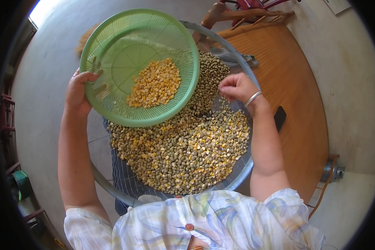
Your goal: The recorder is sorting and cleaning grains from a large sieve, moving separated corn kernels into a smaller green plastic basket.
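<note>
My left hand (77, 92) grips the left rim of a round green plastic colander (143, 26), thumb over the edge and fingers behind the mesh. It is tilted, and yellow corn kernels (156, 83) lie in its lower right part. Below it is a large round mesh sieve (244, 168) with a grey rim. Brownish-green beans (212, 77) cover its far side, and a mix of beans and corn kernels (175, 156) spreads over the near part. Over the sieve's right side my right hand (238, 87) is closed, thumb and fingers pressed together; whatever they may hold is hidden.
To the right stands a round wooden table (298, 141), with a dark flat phone-like object (280, 118) beside my right forearm. A wooden chair (248, 16) is at the far side. A metal cylinder (332, 171) sits at the lower right, a green object (21, 184) at the left.
</note>
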The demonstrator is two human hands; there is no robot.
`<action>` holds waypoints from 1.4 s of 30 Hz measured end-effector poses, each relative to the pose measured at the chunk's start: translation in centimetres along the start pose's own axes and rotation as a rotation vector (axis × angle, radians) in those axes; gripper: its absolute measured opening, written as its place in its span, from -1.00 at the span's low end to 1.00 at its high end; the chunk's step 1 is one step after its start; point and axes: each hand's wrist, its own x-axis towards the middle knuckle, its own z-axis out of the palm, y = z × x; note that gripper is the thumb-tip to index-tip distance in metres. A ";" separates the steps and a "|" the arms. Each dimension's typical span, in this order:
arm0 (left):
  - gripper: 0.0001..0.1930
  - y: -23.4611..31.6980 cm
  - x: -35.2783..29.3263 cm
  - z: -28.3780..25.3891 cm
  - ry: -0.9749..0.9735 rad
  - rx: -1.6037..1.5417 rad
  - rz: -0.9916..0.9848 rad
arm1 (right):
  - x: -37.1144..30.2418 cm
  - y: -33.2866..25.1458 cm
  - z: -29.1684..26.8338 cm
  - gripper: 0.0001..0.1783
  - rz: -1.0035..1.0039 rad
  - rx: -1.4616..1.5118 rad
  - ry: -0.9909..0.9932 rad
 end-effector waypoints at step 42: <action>-0.56 0.1 0.1 -0.2 -0.070 0.009 0.002 | 1.0 2.7 -0.8 -0.82 0.197 -1.022 -0.107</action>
